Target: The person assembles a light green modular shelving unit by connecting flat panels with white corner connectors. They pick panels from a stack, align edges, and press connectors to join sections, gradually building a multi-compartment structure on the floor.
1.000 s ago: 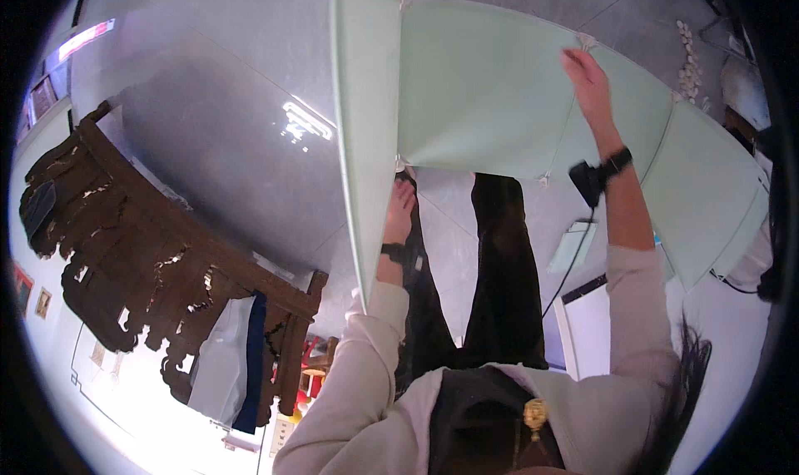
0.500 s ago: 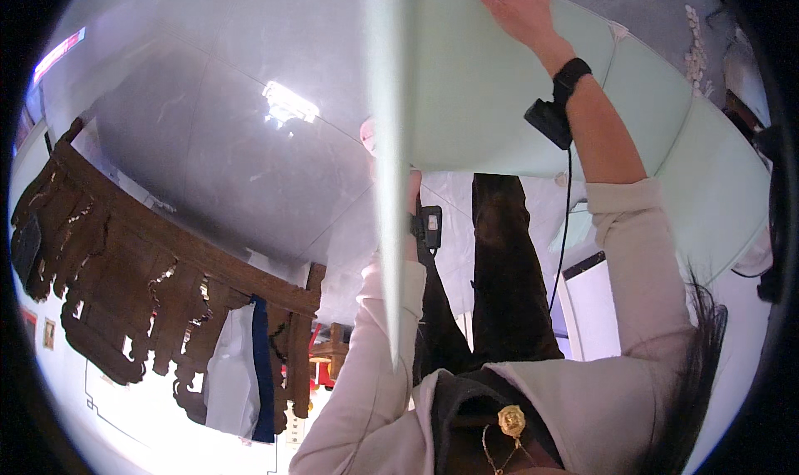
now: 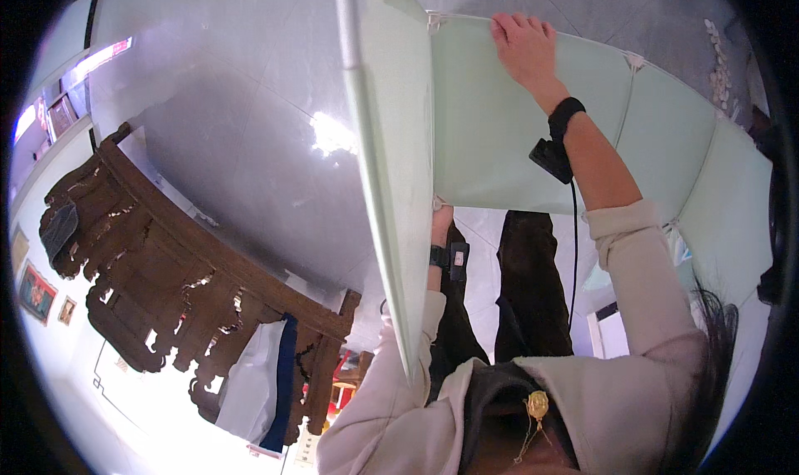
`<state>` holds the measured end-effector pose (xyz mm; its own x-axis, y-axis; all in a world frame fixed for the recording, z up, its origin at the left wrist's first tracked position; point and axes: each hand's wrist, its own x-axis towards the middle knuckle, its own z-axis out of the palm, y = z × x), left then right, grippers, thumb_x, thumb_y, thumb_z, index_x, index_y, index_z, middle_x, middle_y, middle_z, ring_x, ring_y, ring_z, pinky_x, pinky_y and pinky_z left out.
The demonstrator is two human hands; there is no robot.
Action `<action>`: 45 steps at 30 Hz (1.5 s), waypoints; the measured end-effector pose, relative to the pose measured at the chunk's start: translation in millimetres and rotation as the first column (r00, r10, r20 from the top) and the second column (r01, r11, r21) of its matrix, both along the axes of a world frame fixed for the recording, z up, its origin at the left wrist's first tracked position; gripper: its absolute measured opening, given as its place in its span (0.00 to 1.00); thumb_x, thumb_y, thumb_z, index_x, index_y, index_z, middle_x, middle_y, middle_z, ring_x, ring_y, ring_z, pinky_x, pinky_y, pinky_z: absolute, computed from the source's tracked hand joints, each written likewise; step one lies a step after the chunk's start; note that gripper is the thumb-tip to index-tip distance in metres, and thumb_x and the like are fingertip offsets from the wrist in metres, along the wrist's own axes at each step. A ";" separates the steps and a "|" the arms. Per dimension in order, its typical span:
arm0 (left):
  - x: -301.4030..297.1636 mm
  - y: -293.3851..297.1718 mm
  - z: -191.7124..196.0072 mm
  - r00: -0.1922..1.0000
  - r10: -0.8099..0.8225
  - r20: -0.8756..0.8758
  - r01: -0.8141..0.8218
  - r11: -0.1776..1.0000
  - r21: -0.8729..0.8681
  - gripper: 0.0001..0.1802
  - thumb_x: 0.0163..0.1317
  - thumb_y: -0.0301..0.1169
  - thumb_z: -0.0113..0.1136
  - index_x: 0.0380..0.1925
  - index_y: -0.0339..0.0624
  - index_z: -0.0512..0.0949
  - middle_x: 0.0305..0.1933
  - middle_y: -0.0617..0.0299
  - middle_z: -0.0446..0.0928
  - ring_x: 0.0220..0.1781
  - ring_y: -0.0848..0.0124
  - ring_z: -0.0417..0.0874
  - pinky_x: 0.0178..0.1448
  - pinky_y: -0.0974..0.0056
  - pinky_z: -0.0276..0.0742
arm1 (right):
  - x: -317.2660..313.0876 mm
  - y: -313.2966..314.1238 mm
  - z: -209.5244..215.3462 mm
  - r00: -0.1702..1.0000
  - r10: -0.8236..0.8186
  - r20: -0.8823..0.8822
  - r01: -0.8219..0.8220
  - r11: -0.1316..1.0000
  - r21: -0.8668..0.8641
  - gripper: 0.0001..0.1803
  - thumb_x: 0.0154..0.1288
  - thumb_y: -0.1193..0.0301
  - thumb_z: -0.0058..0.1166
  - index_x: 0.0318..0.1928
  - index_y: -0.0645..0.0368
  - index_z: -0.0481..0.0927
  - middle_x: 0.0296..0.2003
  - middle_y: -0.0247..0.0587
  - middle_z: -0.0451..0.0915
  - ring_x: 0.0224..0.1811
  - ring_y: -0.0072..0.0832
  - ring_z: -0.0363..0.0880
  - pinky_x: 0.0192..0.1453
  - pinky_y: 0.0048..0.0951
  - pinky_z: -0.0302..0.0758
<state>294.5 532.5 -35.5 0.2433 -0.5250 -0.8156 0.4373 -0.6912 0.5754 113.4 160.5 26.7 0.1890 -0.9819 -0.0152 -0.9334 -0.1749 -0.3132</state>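
Several pale green panels (image 3: 516, 117) stand joined at their corners by whitish ties, in a row that bends away to the right. My right hand (image 3: 526, 55) is closed over the far edge of one panel, fingers curled on the rim and thumb at the left. My left hand (image 3: 442, 221) is at that panel's near left corner, beside a tie. It appears closed on the corner; most of its fingers are hidden. From this corner a tall green panel (image 3: 391, 142), seen nearly edge-on, rises close in front of me and covers part of my left forearm.
A carved dark wooden bench (image 3: 225, 267) stands at the left, with a white and navy cloth (image 3: 254, 383) draped over it. Grey glossy tiles (image 3: 250, 101) cover the floor. A black cable (image 3: 574, 259) hangs from the device on my right wrist. A string of pale pebbles (image 3: 717, 63) lies far right.
The tall panel has tilted and turned so its right face shows more. My right hand has come a little nearer in the view, and my left hand is less covered.
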 end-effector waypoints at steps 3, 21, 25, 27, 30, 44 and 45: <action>5.9 -2.2 1.0 0.999 0.022 -0.030 -0.022 0.999 0.030 0.29 0.69 0.49 0.34 0.62 0.40 0.61 0.63 0.56 0.65 0.66 0.61 0.62 0.67 0.54 0.58 | 1.2 0.8 1.0 0.999 0.000 -0.052 0.002 1.000 0.031 0.12 0.68 0.61 0.41 0.44 0.48 0.77 0.38 0.33 0.78 0.44 0.37 0.74 0.57 0.44 0.61; -5.7 40.1 182.8 0.949 0.314 -0.009 -0.273 0.838 0.472 0.25 0.70 0.43 0.38 0.61 0.39 0.62 0.64 0.60 0.63 0.67 0.63 0.60 0.67 0.55 0.59 | -185.5 239.5 139.7 0.858 -0.406 0.315 0.117 0.750 0.651 0.15 0.65 0.62 0.46 0.43 0.59 0.77 0.41 0.50 0.79 0.44 0.48 0.76 0.48 0.42 0.72; -58.6 28.0 230.1 0.978 0.055 -0.199 0.011 0.948 0.318 0.25 0.72 0.43 0.36 0.61 0.39 0.61 0.65 0.58 0.61 0.69 0.64 0.59 0.68 0.56 0.60 | -240.5 292.8 163.4 0.855 -0.428 0.295 0.094 0.685 0.722 0.15 0.64 0.62 0.45 0.32 0.61 0.76 0.31 0.50 0.79 0.37 0.50 0.76 0.41 0.47 0.71; -101.9 15.6 234.6 0.970 -0.032 -0.243 0.094 0.963 0.251 0.26 0.72 0.45 0.34 0.60 0.37 0.62 0.65 0.56 0.62 0.68 0.63 0.61 0.68 0.55 0.60 | -263.8 324.6 167.7 0.825 -0.482 0.294 0.163 0.702 0.693 0.17 0.64 0.60 0.45 0.28 0.62 0.76 0.29 0.52 0.78 0.34 0.51 0.76 0.39 0.49 0.71; -164.8 -1.2 250.9 0.874 -0.364 -0.322 0.401 0.914 0.056 0.32 0.72 0.51 0.26 0.59 0.34 0.63 0.64 0.54 0.65 0.66 0.60 0.64 0.69 0.57 0.59 | -298.2 385.6 169.3 0.766 -0.614 0.190 0.307 0.609 0.731 0.18 0.62 0.59 0.47 0.29 0.62 0.77 0.30 0.54 0.78 0.35 0.53 0.76 0.40 0.47 0.72; -182.2 109.0 266.0 -0.252 -0.941 0.226 0.955 -0.203 0.217 0.20 0.67 0.39 0.47 0.45 0.35 0.79 0.39 0.59 0.81 0.44 0.73 0.80 0.50 0.68 0.73 | -328.2 814.8 179.6 0.167 -0.984 0.056 0.572 0.143 0.808 0.17 0.57 0.60 0.48 0.31 0.63 0.81 0.30 0.51 0.82 0.34 0.46 0.80 0.41 0.40 0.75; -172.2 118.2 267.3 -0.379 -0.898 0.223 0.915 -0.328 0.234 0.19 0.65 0.39 0.46 0.44 0.37 0.79 0.37 0.59 0.82 0.41 0.71 0.80 0.47 0.67 0.73 | -336.1 832.3 187.9 0.186 -0.981 0.062 0.612 0.165 0.774 0.17 0.57 0.60 0.49 0.30 0.63 0.81 0.30 0.51 0.81 0.34 0.46 0.79 0.42 0.41 0.75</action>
